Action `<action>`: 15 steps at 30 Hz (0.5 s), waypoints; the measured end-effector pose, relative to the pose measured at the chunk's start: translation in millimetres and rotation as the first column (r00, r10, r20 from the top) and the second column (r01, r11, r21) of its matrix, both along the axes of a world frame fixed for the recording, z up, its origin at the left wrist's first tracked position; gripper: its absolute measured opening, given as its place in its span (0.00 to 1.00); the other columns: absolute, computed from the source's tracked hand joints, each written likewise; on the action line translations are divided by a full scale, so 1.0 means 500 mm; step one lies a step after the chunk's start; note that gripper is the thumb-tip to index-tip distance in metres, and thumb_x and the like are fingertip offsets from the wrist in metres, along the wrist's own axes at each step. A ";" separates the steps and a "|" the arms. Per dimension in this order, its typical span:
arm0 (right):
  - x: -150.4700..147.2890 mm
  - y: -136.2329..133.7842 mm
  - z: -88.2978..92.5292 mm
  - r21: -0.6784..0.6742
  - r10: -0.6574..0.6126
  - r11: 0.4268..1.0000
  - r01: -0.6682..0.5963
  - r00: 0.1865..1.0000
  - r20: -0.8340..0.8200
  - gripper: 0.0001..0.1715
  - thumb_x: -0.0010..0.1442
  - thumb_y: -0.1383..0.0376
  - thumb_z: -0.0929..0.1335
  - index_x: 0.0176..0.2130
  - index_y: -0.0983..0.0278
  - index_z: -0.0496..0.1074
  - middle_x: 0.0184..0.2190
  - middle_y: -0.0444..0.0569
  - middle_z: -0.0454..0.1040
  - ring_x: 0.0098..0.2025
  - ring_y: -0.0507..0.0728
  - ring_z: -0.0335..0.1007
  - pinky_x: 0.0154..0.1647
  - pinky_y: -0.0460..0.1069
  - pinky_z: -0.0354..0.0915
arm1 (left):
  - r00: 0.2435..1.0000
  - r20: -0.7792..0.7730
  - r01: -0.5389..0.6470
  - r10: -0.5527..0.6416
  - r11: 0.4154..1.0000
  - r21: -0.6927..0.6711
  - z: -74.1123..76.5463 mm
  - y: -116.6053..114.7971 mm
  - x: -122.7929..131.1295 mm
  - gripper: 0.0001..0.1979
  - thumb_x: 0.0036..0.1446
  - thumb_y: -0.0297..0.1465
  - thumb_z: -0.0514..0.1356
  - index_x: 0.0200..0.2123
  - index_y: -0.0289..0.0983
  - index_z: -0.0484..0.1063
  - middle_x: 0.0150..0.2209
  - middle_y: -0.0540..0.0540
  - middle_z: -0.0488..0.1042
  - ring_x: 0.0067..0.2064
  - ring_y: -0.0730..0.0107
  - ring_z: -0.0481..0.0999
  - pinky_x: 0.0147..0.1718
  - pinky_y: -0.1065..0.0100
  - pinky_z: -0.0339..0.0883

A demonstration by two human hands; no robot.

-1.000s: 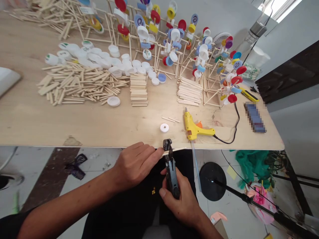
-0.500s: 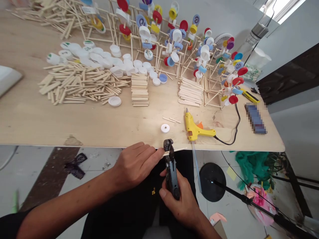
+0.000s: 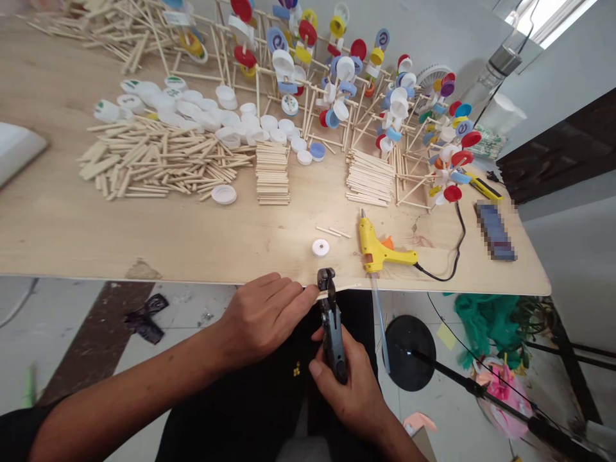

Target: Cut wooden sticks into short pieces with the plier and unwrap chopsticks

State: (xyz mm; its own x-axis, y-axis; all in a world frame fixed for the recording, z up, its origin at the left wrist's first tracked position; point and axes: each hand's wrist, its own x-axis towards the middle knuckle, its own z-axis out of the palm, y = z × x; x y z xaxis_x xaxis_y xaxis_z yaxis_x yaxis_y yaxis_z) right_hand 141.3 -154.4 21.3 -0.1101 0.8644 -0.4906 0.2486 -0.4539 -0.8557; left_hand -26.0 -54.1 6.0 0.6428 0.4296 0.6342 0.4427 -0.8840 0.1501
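Note:
My right hand is closed around the handles of dark metal pliers, whose head points toward the table edge. A thin wooden stick runs across the pliers' jaws. My left hand pinches that stick just left of the jaws; its fingers hide the left part. Past the pliers' head, a white bottle cap with a small dark centre lies on the table, and short cut sticks lie behind it. A yellow glue gun rests on its side to the right, a clear glue stick hanging from it.
On the wooden table are a loose stick pile, two neat stick stacks and white caps. Stick frames with coloured cap wheels stand behind. A phone lies right; a black stand base is on the floor.
The view has shifted slightly. Both hands, the pliers and the stick keep nearly the same position relative to one another.

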 end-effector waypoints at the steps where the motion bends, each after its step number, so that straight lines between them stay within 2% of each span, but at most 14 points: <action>1: 0.000 0.000 0.000 -0.004 -0.002 1.000 0.002 1.000 0.002 0.11 0.54 0.63 0.67 0.38 0.62 0.64 0.22 0.39 0.63 0.23 0.50 0.56 0.26 0.46 0.56 | 1.000 0.000 0.005 -0.005 1.000 -0.005 0.001 0.000 0.000 0.08 0.61 0.21 0.51 0.43 0.30 0.66 0.24 0.49 0.68 0.24 0.68 0.65 0.24 0.66 0.61; 6: 0.001 0.000 0.000 -0.022 0.003 1.000 -0.003 1.000 0.031 0.09 0.53 0.65 0.67 0.37 0.62 0.64 0.22 0.38 0.63 0.23 0.50 0.56 0.25 0.45 0.55 | 1.000 -0.001 0.018 -0.018 1.000 0.000 0.004 0.003 -0.001 0.08 0.62 0.22 0.50 0.43 0.30 0.66 0.24 0.48 0.69 0.24 0.68 0.66 0.23 0.66 0.62; 15: -0.003 -0.005 -0.002 0.050 0.032 0.998 -0.038 0.992 0.118 0.06 0.54 0.66 0.66 0.33 0.62 0.62 0.19 0.37 0.59 0.21 0.49 0.53 0.22 0.44 0.52 | 1.000 -0.027 -0.004 0.003 1.000 -0.020 -0.003 -0.004 -0.006 0.08 0.61 0.21 0.52 0.44 0.29 0.65 0.24 0.48 0.69 0.25 0.68 0.66 0.25 0.65 0.62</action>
State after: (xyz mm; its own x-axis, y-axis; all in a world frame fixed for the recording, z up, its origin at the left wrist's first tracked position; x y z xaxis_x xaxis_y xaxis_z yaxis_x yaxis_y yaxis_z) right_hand 139.8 -156.7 20.2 -0.0849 0.8857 -0.4564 0.3633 -0.3990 -0.8419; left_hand -28.8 -56.4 4.7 0.6577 0.4448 0.6079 0.4501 -0.8792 0.1563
